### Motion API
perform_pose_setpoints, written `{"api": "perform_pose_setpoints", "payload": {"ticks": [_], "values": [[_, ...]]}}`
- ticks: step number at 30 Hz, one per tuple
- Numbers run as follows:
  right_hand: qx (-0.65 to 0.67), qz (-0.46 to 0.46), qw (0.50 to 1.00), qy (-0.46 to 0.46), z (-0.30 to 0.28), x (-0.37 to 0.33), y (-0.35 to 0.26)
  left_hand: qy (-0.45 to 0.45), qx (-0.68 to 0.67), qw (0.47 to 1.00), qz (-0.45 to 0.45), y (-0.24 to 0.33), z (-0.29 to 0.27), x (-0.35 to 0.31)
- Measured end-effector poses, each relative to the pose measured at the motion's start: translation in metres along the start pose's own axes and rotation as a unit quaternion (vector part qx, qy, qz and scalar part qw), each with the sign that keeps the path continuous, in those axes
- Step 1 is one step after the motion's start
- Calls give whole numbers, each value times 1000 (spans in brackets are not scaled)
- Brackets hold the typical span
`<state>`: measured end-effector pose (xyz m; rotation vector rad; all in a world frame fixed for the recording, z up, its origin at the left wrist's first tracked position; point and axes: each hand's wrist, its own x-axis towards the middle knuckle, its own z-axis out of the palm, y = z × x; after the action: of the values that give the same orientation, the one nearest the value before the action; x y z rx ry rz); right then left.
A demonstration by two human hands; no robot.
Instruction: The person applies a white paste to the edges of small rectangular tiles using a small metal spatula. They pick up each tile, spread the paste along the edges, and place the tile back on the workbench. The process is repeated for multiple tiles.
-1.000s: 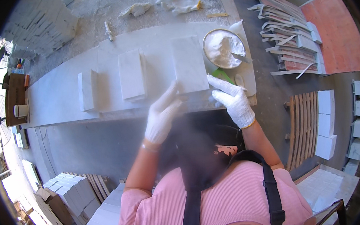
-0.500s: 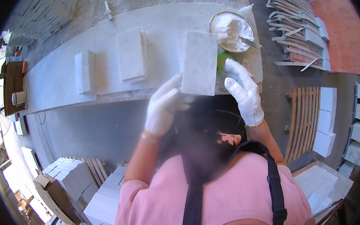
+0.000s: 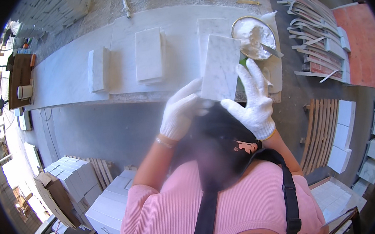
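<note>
A white, grey-veined marble tile [image 3: 221,67] lies slightly tilted at the near edge of the worktable, its lower end jutting past that edge. Beside its lower left edge is my white-gloved left hand [image 3: 179,111], fingers stretched out and fingertips at the tile; its lower fingers are blurred. My gloved right hand [image 3: 256,104] is open at the other side, fingers spread, thumb by the tile's lower right corner. Something green [image 3: 243,61] shows partly beneath the tile's right edge. Behind it stands a round bowl of white paste [image 3: 248,32] with a flat-bladed spreader [image 3: 272,50] in it.
To the left on the worktable [image 3: 122,56] sit a stack of tiles [image 3: 148,54] and another tile stack [image 3: 97,70]. Cut strips [image 3: 312,39] pile up beyond the right end. A wooden pallet [image 3: 317,134] and white boxes [image 3: 110,206] stand on the floor nearby.
The whole view has shifted, so the table appears farther right. My right hand's fingers have spread wider, its thumb moving toward the tile's lower corner. My left hand stays by the tile.
</note>
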<state>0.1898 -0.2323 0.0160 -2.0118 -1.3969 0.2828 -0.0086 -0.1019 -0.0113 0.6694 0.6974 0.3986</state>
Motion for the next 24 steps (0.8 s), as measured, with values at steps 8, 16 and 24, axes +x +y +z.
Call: {"api": "perform_pose_setpoints", "payload": {"ticks": [8,16,24], "values": [[382,329,862,-57,-2,0,12,16,21,1000,12,0,4,5],[436,275,852,-98,-7,15,7,25,65,997,15,-4,15,1],[390,254,883,-54,-17,-24,12,-37,68,996,-40,-10,23,-2]]}}
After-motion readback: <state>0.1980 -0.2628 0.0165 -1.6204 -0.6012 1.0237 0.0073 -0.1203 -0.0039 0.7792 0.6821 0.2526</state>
